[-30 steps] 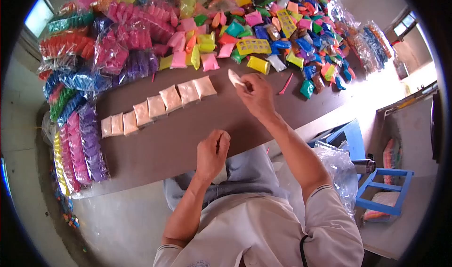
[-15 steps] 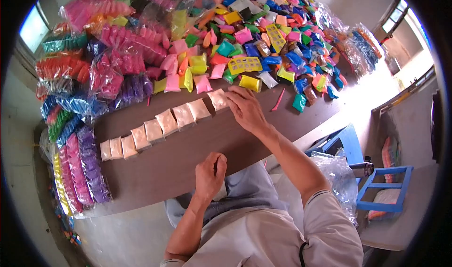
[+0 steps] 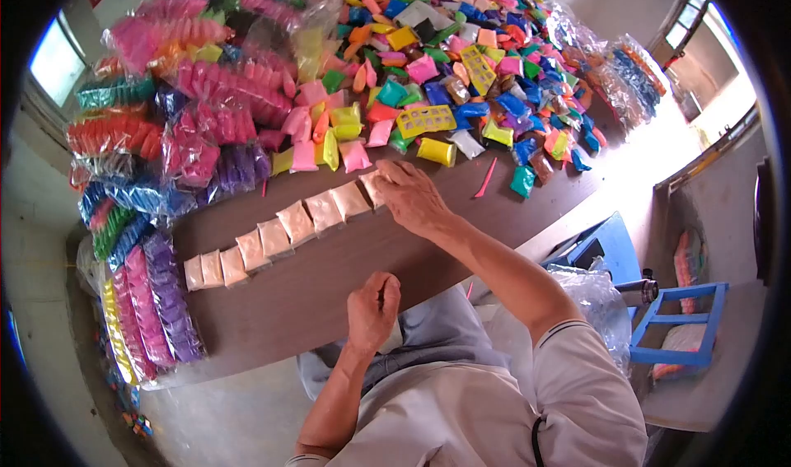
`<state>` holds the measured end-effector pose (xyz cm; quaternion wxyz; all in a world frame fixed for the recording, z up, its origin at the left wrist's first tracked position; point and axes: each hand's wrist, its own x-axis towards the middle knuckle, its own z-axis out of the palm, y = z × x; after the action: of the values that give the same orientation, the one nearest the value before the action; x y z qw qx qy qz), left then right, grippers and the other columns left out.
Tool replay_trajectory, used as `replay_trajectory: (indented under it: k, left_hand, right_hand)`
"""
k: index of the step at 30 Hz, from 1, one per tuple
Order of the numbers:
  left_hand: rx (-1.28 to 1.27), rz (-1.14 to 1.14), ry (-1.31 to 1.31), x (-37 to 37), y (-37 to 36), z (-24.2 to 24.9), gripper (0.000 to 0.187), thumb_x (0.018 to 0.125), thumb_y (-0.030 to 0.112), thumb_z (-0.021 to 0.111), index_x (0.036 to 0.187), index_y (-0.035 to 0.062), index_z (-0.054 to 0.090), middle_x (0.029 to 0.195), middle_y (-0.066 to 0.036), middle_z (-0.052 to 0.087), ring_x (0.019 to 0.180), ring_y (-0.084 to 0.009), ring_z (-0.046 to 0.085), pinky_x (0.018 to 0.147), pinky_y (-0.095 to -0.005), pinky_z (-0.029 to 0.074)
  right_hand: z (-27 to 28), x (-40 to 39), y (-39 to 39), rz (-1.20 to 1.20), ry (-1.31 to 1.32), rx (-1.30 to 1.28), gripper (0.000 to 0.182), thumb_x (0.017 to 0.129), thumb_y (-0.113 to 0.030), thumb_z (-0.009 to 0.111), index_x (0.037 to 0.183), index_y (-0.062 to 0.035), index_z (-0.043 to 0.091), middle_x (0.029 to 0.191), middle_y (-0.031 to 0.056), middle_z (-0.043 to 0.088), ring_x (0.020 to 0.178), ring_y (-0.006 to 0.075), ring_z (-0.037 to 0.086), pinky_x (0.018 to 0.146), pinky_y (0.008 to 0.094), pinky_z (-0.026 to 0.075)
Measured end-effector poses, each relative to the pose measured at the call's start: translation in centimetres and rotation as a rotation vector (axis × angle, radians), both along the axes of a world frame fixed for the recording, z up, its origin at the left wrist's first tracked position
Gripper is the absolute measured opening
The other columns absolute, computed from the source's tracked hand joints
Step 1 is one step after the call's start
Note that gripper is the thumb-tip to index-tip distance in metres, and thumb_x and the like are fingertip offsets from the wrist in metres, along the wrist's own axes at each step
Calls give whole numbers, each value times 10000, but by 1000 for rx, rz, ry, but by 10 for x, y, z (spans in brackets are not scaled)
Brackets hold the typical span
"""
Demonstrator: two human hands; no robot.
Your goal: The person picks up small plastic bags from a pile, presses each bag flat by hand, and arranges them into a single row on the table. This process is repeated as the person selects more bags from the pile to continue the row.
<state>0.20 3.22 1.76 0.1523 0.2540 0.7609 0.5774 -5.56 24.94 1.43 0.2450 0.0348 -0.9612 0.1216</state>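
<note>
A slanting row of several peach packets [image 3: 294, 222] lies on the brown table [image 3: 329, 286], many of them overlapping or touching. At the row's right end, my right hand [image 3: 409, 197] has its fingers on the last peach packet [image 3: 373, 189], which is partly hidden under them. My left hand [image 3: 374, 306] is a loose fist near the table's front edge, below the row; whether anything is inside it is hidden.
Behind the row rises a large heap of colourful packets [image 3: 486, 63]. Bagged bundles [image 3: 198, 80] are stacked at the left. A pink stick [image 3: 487, 178] lies right of my right hand. A blue frame [image 3: 677, 320] stands at the right, beyond clear plastic.
My right hand has moved left with the last peach packet, which is now up against the row. My left hand keeps its fist. The whole view has shifted slightly.
</note>
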Motion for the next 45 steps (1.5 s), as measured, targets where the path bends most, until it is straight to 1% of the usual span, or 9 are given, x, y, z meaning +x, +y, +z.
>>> replay_trajectory:
  k: [9, 19, 27, 31, 33, 37, 39, 43, 45]
  left_hand:
    - [77, 20, 95, 2, 4, -9, 185, 980, 132, 557, 858, 9, 620, 594, -55, 531, 516, -105, 487, 496, -291, 400]
    - [-53, 28, 131, 4, 7, -5, 274, 1006, 190, 521, 818, 1, 585, 681, -23, 547, 620, -95, 476, 555, -265, 387]
    - [-78, 82, 179, 12, 14, 0, 257, 992, 163, 520, 800, -1, 566, 655, -26, 535, 604, -105, 476, 550, -272, 388]
    - [-125, 87, 356, 7, 17, -9, 200, 954, 112, 543, 793, 5, 590, 649, -105, 588, 523, -177, 535, 501, -310, 420]
    - [-145, 82, 387, 10, 22, -2, 198, 952, 110, 545, 789, 7, 592, 634, -101, 584, 513, -183, 537, 494, -314, 420]
    - [-184, 118, 387, 10, 28, -6, 201, 943, 102, 550, 768, 13, 595, 588, -98, 563, 482, -193, 533, 477, -332, 421]
    - [-212, 119, 385, 9, 29, -5, 201, 936, 97, 554, 757, 15, 595, 580, -103, 558, 477, -194, 532, 475, -334, 420]
    - [-277, 159, 443, 7, 36, -7, 206, 912, 81, 566, 716, 17, 577, 569, -116, 540, 464, -200, 517, 464, -342, 405]
    - [-311, 177, 438, 5, 38, -9, 205, 903, 72, 567, 705, 20, 566, 562, -116, 526, 457, -207, 509, 459, -349, 398]
  right_hand:
    - [-8, 7, 3, 69, 151, -159, 286, 777, -78, 629, 1062, -94, 623, 1136, 64, 569, 1057, 286, 555, 908, 424, 453]
    - [-5, 5, -1, 10, -60, -144, 246, 751, -55, 646, 995, -75, 622, 1177, 103, 532, 1137, 300, 532, 907, 457, 437]
    - [-18, 31, 22, -47, 309, -489, 198, 781, -30, 655, 972, -67, 623, 1077, 119, 598, 1005, 335, 568, 877, 421, 475]
    - [14, 59, 111, -423, 354, -316, 222, 710, -5, 616, 921, -77, 622, 895, 113, 607, 908, 337, 548, 776, 450, 449]
    - [26, 74, 163, -669, 660, -156, 189, 727, -21, 613, 906, -81, 627, 877, 127, 620, 826, 352, 561, 701, 482, 445]
    - [43, 108, 297, -654, 715, -149, 151, 824, -102, 611, 961, -49, 645, 816, 142, 676, 731, 363, 637, 675, 472, 506]
    - [32, 115, 361, -851, 548, -351, 173, 868, -156, 609, 956, -28, 684, 872, 145, 712, 801, 321, 686, 729, 407, 536]
    - [15, 120, 465, -761, 507, -687, 167, 882, -128, 645, 1008, -41, 712, 867, 70, 720, 756, 197, 677, 645, 315, 527]
    - [13, 120, 490, -749, 500, -1187, 171, 883, -120, 650, 1029, -56, 710, 856, 44, 711, 725, 138, 658, 598, 288, 523]
